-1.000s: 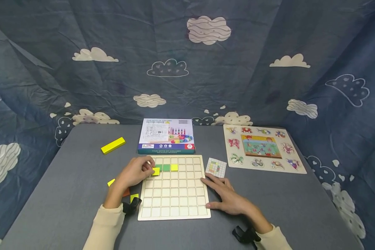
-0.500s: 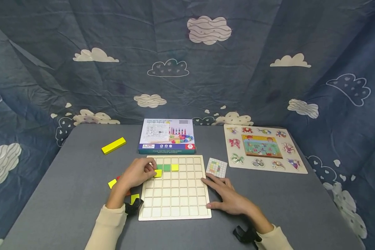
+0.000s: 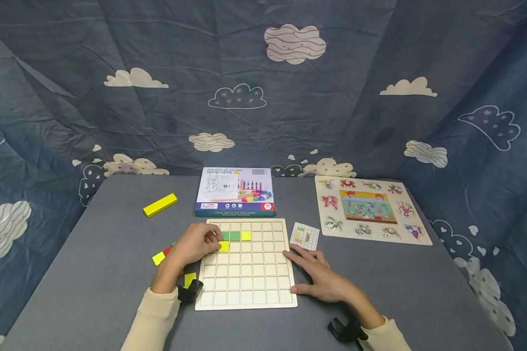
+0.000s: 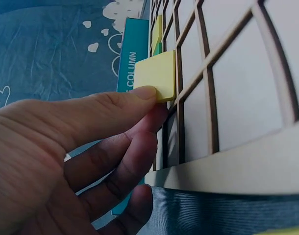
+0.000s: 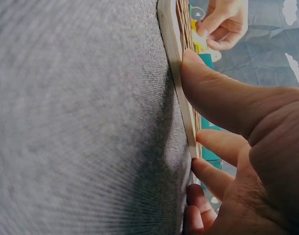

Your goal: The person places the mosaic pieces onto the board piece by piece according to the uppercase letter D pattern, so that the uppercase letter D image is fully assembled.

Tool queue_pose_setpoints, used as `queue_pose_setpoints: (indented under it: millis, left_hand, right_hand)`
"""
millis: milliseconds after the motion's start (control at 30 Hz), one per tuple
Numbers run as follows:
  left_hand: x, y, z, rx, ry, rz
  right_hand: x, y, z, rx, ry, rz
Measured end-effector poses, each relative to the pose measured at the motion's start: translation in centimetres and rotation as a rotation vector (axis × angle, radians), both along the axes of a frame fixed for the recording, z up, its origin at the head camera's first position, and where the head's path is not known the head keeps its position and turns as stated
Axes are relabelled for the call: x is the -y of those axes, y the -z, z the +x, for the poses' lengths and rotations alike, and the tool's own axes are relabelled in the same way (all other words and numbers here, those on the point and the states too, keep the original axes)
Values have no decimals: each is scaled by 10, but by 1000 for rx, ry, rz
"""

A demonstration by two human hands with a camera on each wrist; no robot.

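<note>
My left hand (image 3: 197, 244) pinches a yellow square tile (image 3: 224, 247) between thumb and fingers over the upper left of a pale wooden grid board (image 3: 246, 271). In the left wrist view the thumb lies on the lower corner of that tile (image 4: 157, 73), which is right at the grid's ridges. Just above it, green tiles (image 3: 230, 236) and another yellow tile (image 3: 246, 236) lie in the board's top row. My right hand (image 3: 320, 280) rests with spread fingers along the board's right edge. The right wrist view shows its thumb (image 5: 213, 90) and fingertips touching that edge.
Loose yellow (image 3: 158, 258) and red tiles (image 3: 168, 250) lie left of the board, partly behind the left forearm. Around stand a yellow bar (image 3: 160, 204), a toy box (image 3: 234, 205), a small pattern card (image 3: 305, 236) and an animal puzzle board (image 3: 329, 226).
The left hand has moved slightly right and toward the person, bringing the yellow tile down below the green tiles. The right hand has stayed in place at the board's edge.
</note>
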State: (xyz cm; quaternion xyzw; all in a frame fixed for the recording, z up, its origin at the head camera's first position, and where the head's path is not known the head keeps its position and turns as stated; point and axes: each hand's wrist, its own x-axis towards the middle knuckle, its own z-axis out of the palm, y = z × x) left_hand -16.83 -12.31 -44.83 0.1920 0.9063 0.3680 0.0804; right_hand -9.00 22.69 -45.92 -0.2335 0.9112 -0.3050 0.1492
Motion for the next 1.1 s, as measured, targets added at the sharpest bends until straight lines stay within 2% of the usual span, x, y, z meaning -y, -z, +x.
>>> queue_pose_setpoints:
  millis: [367, 600, 733, 1100]
  left_hand:
    - [-2, 2, 2, -3, -13, 12]
    - [-1, 3, 3, -27, -18, -20]
    - [0, 4, 5, -10, -17, -33]
    - [5, -1, 9, 7, 45, -66]
  right_hand:
    - [-1, 2, 2, 6, 3, -4]
    - [-1, 1, 1, 0, 5, 7]
    - [-2, 2, 0, -9, -1, 10]
    - [0, 2, 1, -13, -2, 5]
